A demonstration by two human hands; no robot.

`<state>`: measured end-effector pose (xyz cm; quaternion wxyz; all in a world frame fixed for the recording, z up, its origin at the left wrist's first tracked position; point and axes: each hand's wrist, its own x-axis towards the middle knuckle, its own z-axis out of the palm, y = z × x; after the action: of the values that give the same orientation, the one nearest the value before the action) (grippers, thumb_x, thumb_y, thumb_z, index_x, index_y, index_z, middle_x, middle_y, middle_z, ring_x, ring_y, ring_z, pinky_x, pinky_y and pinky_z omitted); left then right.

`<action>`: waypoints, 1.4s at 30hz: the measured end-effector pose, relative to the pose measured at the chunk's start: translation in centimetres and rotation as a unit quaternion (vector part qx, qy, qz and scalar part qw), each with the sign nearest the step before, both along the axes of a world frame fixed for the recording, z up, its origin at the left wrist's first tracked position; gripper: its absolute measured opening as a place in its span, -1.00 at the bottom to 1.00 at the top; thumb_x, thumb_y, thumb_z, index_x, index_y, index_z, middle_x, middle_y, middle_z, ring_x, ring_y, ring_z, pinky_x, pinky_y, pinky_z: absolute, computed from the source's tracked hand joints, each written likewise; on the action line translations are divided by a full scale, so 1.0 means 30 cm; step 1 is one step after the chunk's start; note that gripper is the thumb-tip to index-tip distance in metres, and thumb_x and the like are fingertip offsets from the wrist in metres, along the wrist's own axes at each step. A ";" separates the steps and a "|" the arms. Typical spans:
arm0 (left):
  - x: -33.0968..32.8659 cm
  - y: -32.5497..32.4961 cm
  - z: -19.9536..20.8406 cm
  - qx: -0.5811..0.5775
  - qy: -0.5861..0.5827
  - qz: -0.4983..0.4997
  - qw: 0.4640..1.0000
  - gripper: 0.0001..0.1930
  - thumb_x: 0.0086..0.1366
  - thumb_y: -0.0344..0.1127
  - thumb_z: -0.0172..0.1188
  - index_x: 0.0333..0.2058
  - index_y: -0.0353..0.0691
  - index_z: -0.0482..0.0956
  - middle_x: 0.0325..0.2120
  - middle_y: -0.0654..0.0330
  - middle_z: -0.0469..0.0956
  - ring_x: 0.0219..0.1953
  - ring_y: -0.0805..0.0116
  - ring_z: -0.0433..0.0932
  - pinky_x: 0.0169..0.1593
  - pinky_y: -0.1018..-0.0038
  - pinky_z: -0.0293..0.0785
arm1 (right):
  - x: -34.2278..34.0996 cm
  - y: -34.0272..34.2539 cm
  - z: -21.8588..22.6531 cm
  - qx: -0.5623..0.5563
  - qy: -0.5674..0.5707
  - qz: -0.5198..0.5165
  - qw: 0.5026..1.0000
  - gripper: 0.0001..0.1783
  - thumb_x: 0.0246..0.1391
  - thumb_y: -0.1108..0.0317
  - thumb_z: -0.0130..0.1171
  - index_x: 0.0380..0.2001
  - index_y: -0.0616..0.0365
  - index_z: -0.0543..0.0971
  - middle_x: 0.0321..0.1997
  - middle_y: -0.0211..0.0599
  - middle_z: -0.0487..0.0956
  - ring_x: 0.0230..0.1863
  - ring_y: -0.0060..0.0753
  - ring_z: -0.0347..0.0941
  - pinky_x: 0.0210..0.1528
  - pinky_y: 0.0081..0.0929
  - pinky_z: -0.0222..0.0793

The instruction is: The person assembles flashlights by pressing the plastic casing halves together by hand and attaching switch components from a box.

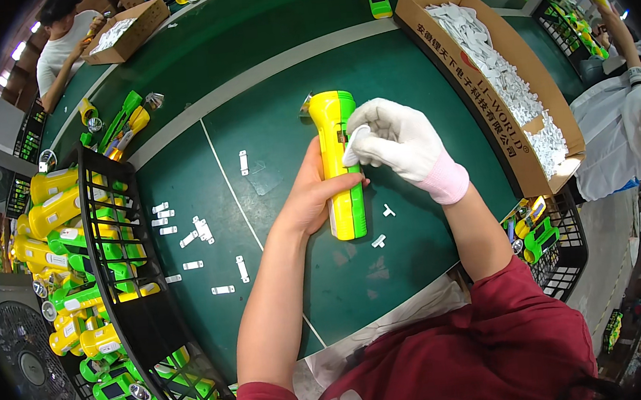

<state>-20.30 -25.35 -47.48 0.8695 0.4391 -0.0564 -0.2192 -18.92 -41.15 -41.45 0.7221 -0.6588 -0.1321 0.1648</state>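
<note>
My bare left hand point(310, 189) is wrapped round a yellow and green flashlight point(343, 209), its wide head pointing away from me over the green table. On its upper face a dark slot shows. My right hand point(401, 143), in a white glove with a pink cuff, pinches a white plastic piece point(355, 143) against the flashlight's right side, close to that slot. The fingers partly cover this piece. Near the flashlight's lower right lie small white T-shaped pieces point(379, 241). Several flat white strips point(242, 269) are scattered to the left of my left forearm.
A cardboard box point(471, 91) of white parts stands at the right. Black crates point(114, 279) full of flashlights flank the left edge; another crate point(569, 254) is at lower right. A conveyor point(245, 31) runs beyond. Other people point(66, 39) work at far left and right.
</note>
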 end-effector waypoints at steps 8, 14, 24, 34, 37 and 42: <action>0.003 0.008 -0.013 -0.040 -0.012 -0.023 0.999 -0.35 0.00 -0.54 0.17 0.08 -0.22 0.09 -0.17 0.13 0.37 -0.21 0.31 0.48 -0.06 0.37 0.44 | 0.021 -0.005 -0.023 -0.027 -0.024 0.019 0.999 -0.83 0.04 0.46 -0.04 -0.26 0.26 0.38 -0.46 -0.35 0.49 -0.46 -0.64 0.41 -0.45 -0.68 0.36; -0.008 0.004 -0.008 -0.034 -0.012 -0.019 0.999 -0.35 -0.01 -0.53 0.17 0.08 -0.24 0.09 -0.17 0.11 0.38 -0.21 0.31 0.48 -0.06 0.37 0.43 | 0.013 -0.007 -0.019 -0.074 -0.057 0.025 0.995 -0.84 0.04 0.46 -0.05 -0.29 0.28 0.39 -0.49 -0.35 0.50 -0.49 -0.62 0.43 -0.46 -0.65 0.38; -0.014 -0.003 0.005 0.000 -0.009 0.000 1.000 -0.33 -0.01 -0.53 0.20 0.08 -0.22 0.09 -0.20 0.14 0.38 -0.23 0.34 0.48 -0.09 0.43 0.43 | 0.035 -0.017 -0.024 -0.228 -0.294 0.027 0.928 -0.76 -0.03 0.39 0.05 -0.26 0.25 0.42 -0.39 -0.26 0.45 -0.49 -0.45 0.42 -0.38 -0.53 0.38; -0.009 -0.006 -0.007 -0.008 -0.022 -0.024 0.999 -0.59 0.18 -0.17 0.08 -0.07 -0.19 0.22 -0.41 0.17 0.41 -0.52 0.39 0.47 -0.42 0.49 0.43 | 0.000 -0.002 0.014 -0.238 -0.206 -0.107 0.943 -0.63 -0.13 0.29 0.13 -0.19 0.22 0.48 -0.31 -0.23 0.43 -0.57 -0.46 0.34 -0.37 -0.54 0.34; -0.012 -0.010 0.005 0.016 -0.017 -0.067 0.997 -0.62 0.19 -0.14 0.06 -0.10 -0.19 0.23 -0.44 0.16 0.41 -0.56 0.39 0.47 -0.46 0.50 0.42 | 0.024 -0.013 -0.046 -0.163 -0.162 -0.130 0.965 -0.65 -0.11 0.26 0.09 -0.27 0.30 0.51 -0.45 -0.25 0.49 -0.52 -0.54 0.39 -0.35 -0.59 0.33; -0.017 -0.004 0.006 0.035 -0.022 -0.093 0.995 -0.61 0.19 -0.12 0.05 -0.10 -0.18 0.23 -0.44 0.15 0.41 -0.55 0.39 0.47 -0.46 0.51 0.41 | 0.021 -0.007 -0.038 -0.082 -0.090 -0.124 0.985 -0.67 -0.15 0.29 0.14 -0.37 0.38 0.53 -0.49 -0.30 0.52 -0.43 -0.62 0.40 -0.33 -0.63 0.32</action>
<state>-20.81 -25.46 -47.29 0.8279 0.4668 -0.1086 -0.2912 -18.29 -41.37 -42.59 0.6654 -0.7394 -0.0995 0.0242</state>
